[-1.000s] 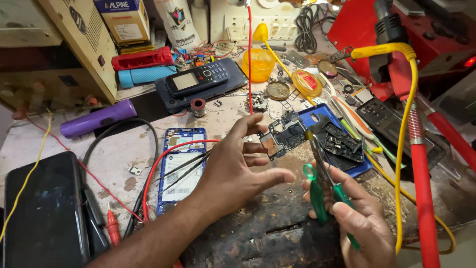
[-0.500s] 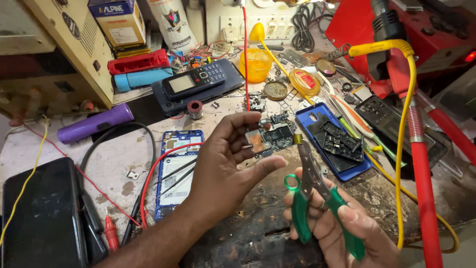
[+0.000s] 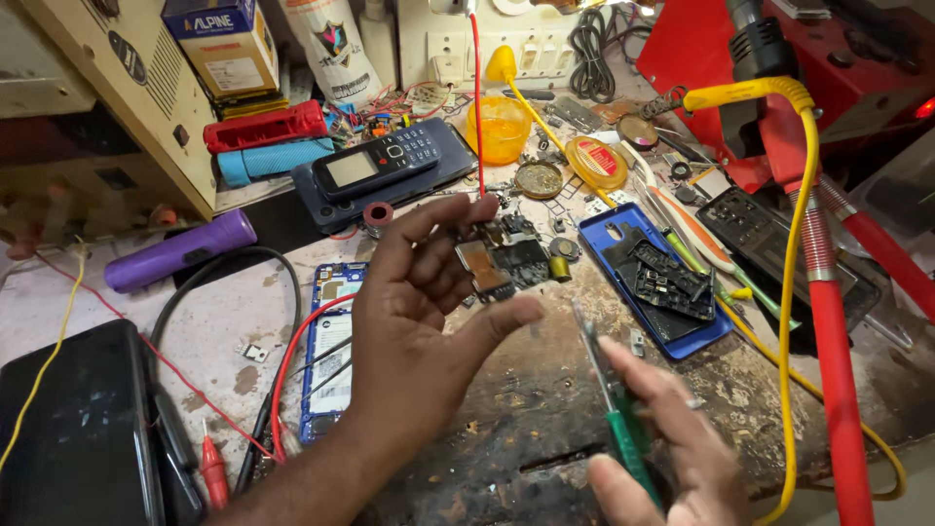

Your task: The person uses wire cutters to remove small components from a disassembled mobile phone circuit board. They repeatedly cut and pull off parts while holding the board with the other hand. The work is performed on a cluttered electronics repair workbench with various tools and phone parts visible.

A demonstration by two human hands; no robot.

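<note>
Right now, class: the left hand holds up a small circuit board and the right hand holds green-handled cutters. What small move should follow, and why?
Probably bring the cutters up to the circuit board. The left hand pinches it raised, while the right hand keeps the tips below and apart from it.

My left hand (image 3: pixel 419 331) is raised over the workbench (image 3: pixel 545 390), pinching a small circuit board (image 3: pixel 504 265) between fingertips and thumb; my right hand (image 3: pixel 662 458), blurred at the lower edge, grips green-handled pliers (image 3: pixel 616 409) pointing up toward the board. Laid out around them: a blue phone frame (image 3: pixel 331 341) crossed by red and black wires to my left, a blue phone shell (image 3: pixel 653 282) holding a black part to my right, a keypad phone (image 3: pixel 375 166), a purple flashlight (image 3: pixel 180 250), an orange cup (image 3: pixel 499 127).
</note>
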